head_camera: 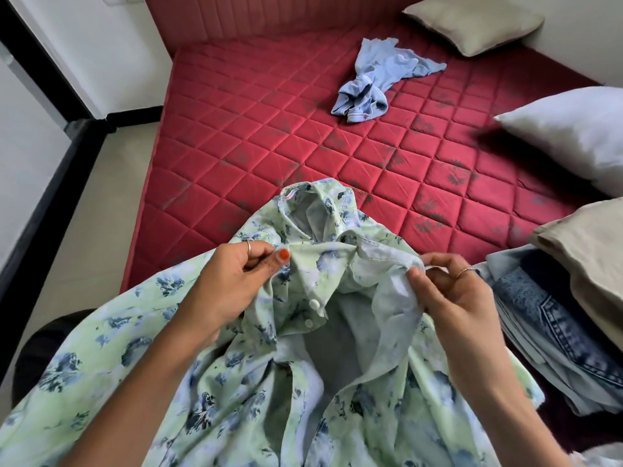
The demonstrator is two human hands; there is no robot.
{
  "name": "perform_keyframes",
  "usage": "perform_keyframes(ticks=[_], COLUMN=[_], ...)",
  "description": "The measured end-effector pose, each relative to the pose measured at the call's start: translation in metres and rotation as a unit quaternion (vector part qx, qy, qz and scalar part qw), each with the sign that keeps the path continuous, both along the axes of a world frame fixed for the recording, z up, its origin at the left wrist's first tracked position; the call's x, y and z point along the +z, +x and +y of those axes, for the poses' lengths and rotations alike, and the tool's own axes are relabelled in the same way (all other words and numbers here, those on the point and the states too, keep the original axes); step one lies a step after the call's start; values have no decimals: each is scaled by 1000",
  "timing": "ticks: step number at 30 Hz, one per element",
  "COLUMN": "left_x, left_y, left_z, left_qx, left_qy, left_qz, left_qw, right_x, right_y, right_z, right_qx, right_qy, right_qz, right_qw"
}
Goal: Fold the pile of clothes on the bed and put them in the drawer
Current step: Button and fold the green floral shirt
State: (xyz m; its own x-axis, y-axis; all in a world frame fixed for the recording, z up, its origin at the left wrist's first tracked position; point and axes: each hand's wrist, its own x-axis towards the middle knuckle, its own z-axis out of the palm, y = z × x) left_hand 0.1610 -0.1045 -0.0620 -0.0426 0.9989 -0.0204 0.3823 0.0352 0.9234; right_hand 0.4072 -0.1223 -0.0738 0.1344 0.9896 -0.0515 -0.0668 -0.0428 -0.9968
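We pinch the floral shirt (pixel 303 348) near its collar with both hands: the left hand (pixel 232 284) grips one side of the open front, the right hand (pixel 451 298) the other edge, holding it spread over the near end of the bed (pixel 269 129). Just to the right lies a stack of folded denim (pixel 546 332), so some folding looks done. A crumpled blue garment (pixel 377 82) waits far up the mattress, unfolded. No drawer is in view.
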Motion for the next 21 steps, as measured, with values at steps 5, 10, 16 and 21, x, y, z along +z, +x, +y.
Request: perform_keyframes(ticks=[5,10,16,21], left_x=[0,0,5,4], left_y=[6,12,20,17], left_z=[1,2,0,3], left_qx=[9,15,24,26], left_qy=[11,16,10,52], left_qz=[-35,-50,-65,-4], left_qw=[999,999,998,998], right_x=[-6,-21,-19,-15], right_y=[-10,-21,-44,-54], right_z=[-12,-18,-17,-13], right_qx=[8,119,137,128], right_qy=[259,192,134,132], right_qz=[-355,-424,-433,-308], right_qw=[898,877,881,934])
